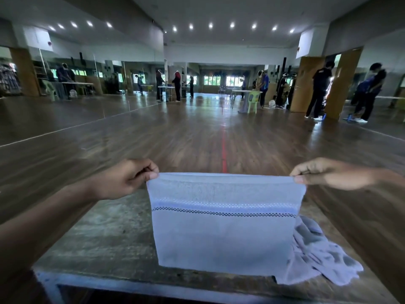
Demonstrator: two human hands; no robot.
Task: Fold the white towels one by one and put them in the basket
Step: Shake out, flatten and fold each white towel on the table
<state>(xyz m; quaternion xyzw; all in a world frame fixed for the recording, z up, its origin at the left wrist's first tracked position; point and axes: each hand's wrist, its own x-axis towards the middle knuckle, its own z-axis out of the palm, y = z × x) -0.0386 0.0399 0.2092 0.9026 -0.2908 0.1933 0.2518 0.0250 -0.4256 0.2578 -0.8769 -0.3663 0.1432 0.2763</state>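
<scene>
Left hand (129, 178) and right hand (328, 174) are held wide apart, raised over the table (109, 233). Each pinches one top corner of the towel (223, 238) between thumb and curled fingers.

Likely reason for the grip: pulling the two corners apart draws the top edge taut and level, so the cloth hangs flat and square. That would make a clean start for a fold.

Towel position: it hangs upright between the hands, above the table's near half. Its lower edge is down near the tabletop; contact cannot be told.

Towel look: white, bluish in this light, with a near-rectangular outline and no big creases. A paler woven band crosses the upper part, with a thin dark chequered stripe just under it. Whether it is a single layer or already doubled cannot be told.

A crumpled towel (317, 257) lies on the table's right side, partly behind the hanging one, apparently waiting its turn.

Basket: not in view.
</scene>
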